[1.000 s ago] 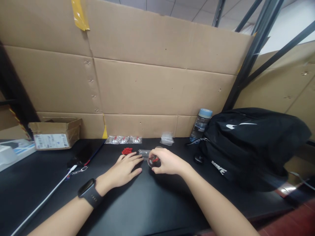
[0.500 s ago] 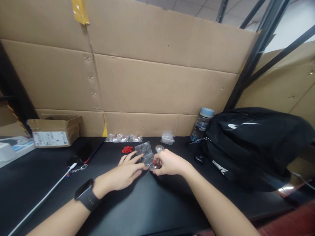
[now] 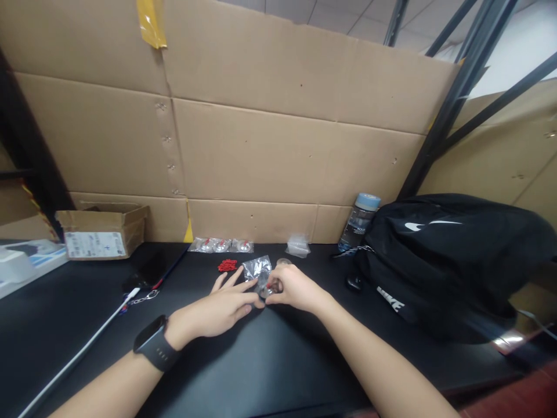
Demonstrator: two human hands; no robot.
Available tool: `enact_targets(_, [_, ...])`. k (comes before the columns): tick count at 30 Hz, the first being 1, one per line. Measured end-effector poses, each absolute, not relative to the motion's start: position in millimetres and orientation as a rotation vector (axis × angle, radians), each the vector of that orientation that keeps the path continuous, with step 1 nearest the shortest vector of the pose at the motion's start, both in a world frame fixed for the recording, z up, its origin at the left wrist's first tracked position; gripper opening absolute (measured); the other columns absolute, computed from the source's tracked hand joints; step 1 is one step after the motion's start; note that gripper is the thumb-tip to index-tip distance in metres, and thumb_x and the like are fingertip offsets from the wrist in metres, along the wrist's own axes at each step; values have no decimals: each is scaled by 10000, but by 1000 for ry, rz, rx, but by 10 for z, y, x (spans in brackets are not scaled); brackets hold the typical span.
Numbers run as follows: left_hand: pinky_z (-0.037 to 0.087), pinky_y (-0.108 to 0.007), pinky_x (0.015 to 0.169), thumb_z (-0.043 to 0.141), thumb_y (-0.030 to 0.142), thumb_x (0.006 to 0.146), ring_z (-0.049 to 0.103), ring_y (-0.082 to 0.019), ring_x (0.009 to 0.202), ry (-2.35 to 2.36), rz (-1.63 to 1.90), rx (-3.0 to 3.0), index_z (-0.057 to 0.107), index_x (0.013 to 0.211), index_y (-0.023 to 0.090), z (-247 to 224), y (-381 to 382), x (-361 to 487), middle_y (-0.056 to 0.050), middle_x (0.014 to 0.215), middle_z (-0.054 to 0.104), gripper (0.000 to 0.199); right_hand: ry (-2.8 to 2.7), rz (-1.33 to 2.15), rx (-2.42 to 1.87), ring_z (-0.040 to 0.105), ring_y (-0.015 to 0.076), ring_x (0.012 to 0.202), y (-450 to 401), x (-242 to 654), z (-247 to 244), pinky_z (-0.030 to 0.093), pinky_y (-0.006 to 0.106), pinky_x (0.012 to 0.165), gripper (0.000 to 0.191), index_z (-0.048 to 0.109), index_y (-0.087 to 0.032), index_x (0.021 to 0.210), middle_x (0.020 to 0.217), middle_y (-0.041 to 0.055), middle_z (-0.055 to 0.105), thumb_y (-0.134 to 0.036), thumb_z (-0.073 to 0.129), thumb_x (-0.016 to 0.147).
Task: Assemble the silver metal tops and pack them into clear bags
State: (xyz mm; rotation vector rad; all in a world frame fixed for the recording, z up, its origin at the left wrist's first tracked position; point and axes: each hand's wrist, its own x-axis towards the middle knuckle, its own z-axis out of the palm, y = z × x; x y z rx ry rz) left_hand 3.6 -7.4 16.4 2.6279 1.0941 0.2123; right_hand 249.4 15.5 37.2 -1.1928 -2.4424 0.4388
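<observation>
A small clear plastic bag (image 3: 257, 268) lies on the black table, its mouth towards me. My left hand (image 3: 228, 305) has its thumb and forefinger at the bag's mouth, gripping its edge, while its other fingers spread out beside the bag. In my right hand (image 3: 298, 289) is a round shiny metal piece (image 3: 270, 292) with a red part on it, pinched at the opening and partly inside the bag. Fingers hide much of that piece. Just behind my right hand sits another round silver piece (image 3: 284, 261), partly covered. Small red pieces (image 3: 227, 265) lie in a pile left of the bag.
Bagged round silver pieces (image 3: 221, 245) line the cardboard wall, with a stack of clear bags (image 3: 298, 245) to their right. A bottle (image 3: 359, 222) and a black backpack (image 3: 448, 261) stand at right. A cardboard box (image 3: 104, 232), phone (image 3: 150, 270) and white cable (image 3: 82, 354) are at left.
My right hand has moved slightly left, bringing the round metal piece further into the bag's mouth. The bag has crumpled and shifted a little. The whole view has tilted slightly.
</observation>
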Motion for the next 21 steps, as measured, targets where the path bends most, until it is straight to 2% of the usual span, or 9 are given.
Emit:
enact_targets(2, [59, -756, 1145, 429, 275, 1017, 1, -363, 1551, 1048, 226, 2631, 629, 1261, 429, 158, -69, 31, 43, 1623, 358, 352, -2438, 486, -1141, 608, 120, 677, 167, 2484, 345, 429, 209, 616, 281, 715, -162, 874, 857, 25, 665, -261, 889, 677])
enact_targets(4, [66, -747, 1151, 402, 289, 1030, 6, -352, 1553, 1022, 240, 2616, 621, 1272, 432, 147, -60, 28, 52, 1628, 345, 357, -2444, 551, -1095, 613, 111, 666, 172, 2487, 323, 441, 202, 617, 185, 714, -162, 852, 845, 21, 670, -188, 843, 723])
enact_targets(6, [109, -726, 1160, 364, 315, 1047, 66, -336, 1554, 997, 235, 2585, 607, 1295, 437, 133, -49, 28, 36, 1637, 328, 368, -2452, 599, -1079, 623, 115, 667, 174, 2494, 306, 446, 199, 621, 102, 720, -166, 828, 786, 10, 678, -119, 780, 760])
enact_targets(10, [172, -667, 1180, 338, 341, 1058, 154, -300, 1547, 933, 228, 2556, 581, 1337, 445, 100, -35, 27, 8, 1645, 311, 384, -2433, 544, -1111, 617, 120, 658, 184, 2470, 289, 436, 204, 625, 110, 738, -172, 791, 727, 0, 682, -71, 758, 751])
enact_targets(13, [161, -651, 1194, 348, 333, 1055, 164, -290, 1546, 922, 260, 2572, 554, 1370, 452, 86, -33, 16, 17, 1649, 301, 396, -2401, 413, -1126, 613, 128, 704, 186, 2419, 295, 426, 211, 665, 110, 738, -173, 744, 724, 2, 675, -83, 800, 728])
enact_targets(17, [177, -643, 1197, 364, 307, 1044, 218, -281, 1534, 952, 266, 2580, 427, 1474, 462, 95, -23, -4, 12, 1658, 272, 461, -2351, 339, -1215, 609, 126, 722, 185, 2391, 297, 405, 209, 660, 109, 731, -176, 770, 759, 7, 676, -147, 829, 733])
enact_targets(21, [174, -653, 1192, 380, 275, 1034, 250, -285, 1524, 950, 237, 2578, 454, 1454, 468, 122, -6, -19, 18, 1658, 268, 469, -2327, 351, -1291, 605, 136, 722, 188, 2434, 275, 394, 215, 633, 215, 710, -183, 855, 782, 3, 671, -258, 859, 719])
